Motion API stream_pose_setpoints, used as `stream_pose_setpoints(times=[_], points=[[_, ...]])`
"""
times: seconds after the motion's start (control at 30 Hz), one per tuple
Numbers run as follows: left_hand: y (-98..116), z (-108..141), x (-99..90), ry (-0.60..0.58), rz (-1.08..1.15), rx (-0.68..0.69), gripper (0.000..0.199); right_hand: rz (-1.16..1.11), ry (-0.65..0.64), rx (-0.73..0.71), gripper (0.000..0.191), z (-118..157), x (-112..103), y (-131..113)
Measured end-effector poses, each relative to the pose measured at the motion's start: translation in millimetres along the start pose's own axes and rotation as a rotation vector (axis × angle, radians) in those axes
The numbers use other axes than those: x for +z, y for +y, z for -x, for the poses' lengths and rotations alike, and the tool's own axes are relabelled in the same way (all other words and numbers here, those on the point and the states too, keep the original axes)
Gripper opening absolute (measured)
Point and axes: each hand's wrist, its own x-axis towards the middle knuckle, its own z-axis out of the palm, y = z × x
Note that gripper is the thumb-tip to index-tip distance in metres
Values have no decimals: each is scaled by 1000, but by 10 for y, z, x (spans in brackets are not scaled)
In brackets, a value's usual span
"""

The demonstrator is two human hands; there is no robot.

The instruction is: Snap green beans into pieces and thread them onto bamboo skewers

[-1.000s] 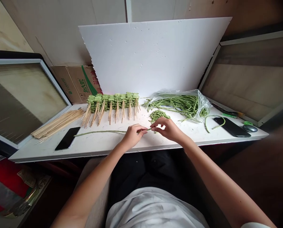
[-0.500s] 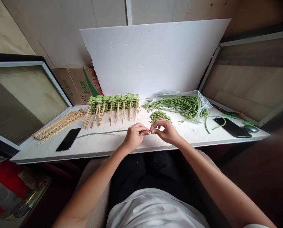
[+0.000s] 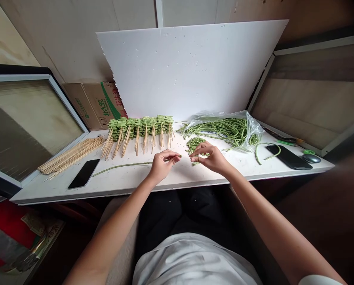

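Note:
A long green bean (image 3: 122,165) trails leftward across the white table from my left hand (image 3: 161,165). That hand is closed on it, and the bean's short end pokes out past thumb and forefinger. To the right, my right hand (image 3: 210,158) is apart from the bean, thumb and fingers slightly spread. It hovers at the near edge of a pile of short bean pieces (image 3: 195,143) and hides part of it. A small green piece (image 3: 195,163) shows just below its thumb; whether it touches the hand I cannot tell.
Skewered bean bundles (image 3: 139,126) stand stacked at the back. Bare bamboo skewers (image 3: 73,155) and a phone (image 3: 84,174) lie left. A plastic bag of long beans (image 3: 232,130) sits right, near a loose bean (image 3: 257,155), a second phone (image 3: 290,157) and a mouse (image 3: 311,158).
My hands have drawn apart, where before they met on the bean. The right one has moved slightly right and its fingers have parted. The left one still holds the bean.

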Motion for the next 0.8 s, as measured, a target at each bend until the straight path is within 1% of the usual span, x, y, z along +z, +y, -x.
stream_pose_setpoints(times=[0.07, 0.13, 0.23, 0.33, 0.4, 0.47, 0.57, 0.63, 0.73, 0.8], points=[[-22, 6, 8, 2, -11, -18, 18, 207, -30, -21, 26, 9, -56, 150], [-35, 22, 22, -5, -30, -37, 19, 293, -116, -13, 20, 29, -76, 296], [-43, 43, 30, -20, -54, -51, 22, 287, -244, 30, 12, 64, -86, 424], [-35, 46, 26, -33, -60, -51, 24, 230, -306, 104, 8, 86, -122, 441], [-25, 44, 24, -42, -66, -53, 25, 246, -307, 108, 6, 91, -155, 438], [-14, 44, 26, -52, -81, -55, 25, 296, -291, 73, 7, 92, -182, 451], [2, 48, 28, -65, -108, -54, 23, 335, -253, 70, 13, 88, -214, 488], [15, 55, 28, -87, -133, -45, 21, 328, -194, 99, 19, 73, -236, 480], [38, 70, 37, -140, -185, -21, 20, 258, -104, 132, 39, 30, -250, 344], [47, 83, 57, -167, -220, -3, 21, 159, -104, 146, 46, 1, -221, 169]])
